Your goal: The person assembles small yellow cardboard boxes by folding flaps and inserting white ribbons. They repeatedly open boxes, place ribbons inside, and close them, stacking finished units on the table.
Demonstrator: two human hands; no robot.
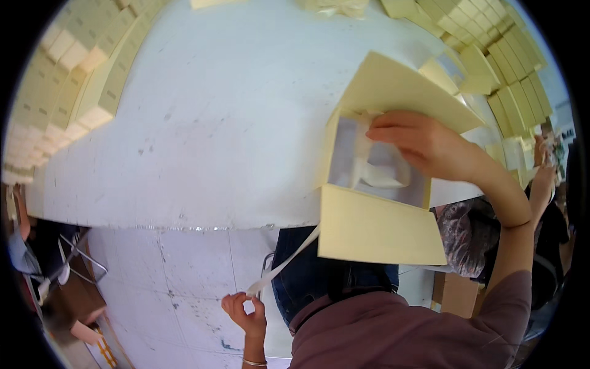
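Note:
A pale yellow box (382,229) sits at the table's near edge with its two flaps folded outward, showing a white inside. My right hand (424,142) reaches into it, fingers pressed together on a cream ribbon (361,169) that drops and loops within the box. Out past the near flap, a ribbon end (286,264) runs down to the left, stretched slantwise. My left hand (246,313) pinches that end between thumb and finger, below table height. Where the ribbon passes behind the near flap is hidden.
The white table (227,123) carries stacked yellow boxes (80,80) at the left and more stacks (516,80) at the far right. Another open box (452,71) stands behind mine. People sit at both sides; a cardboard box (458,295) is on the floor.

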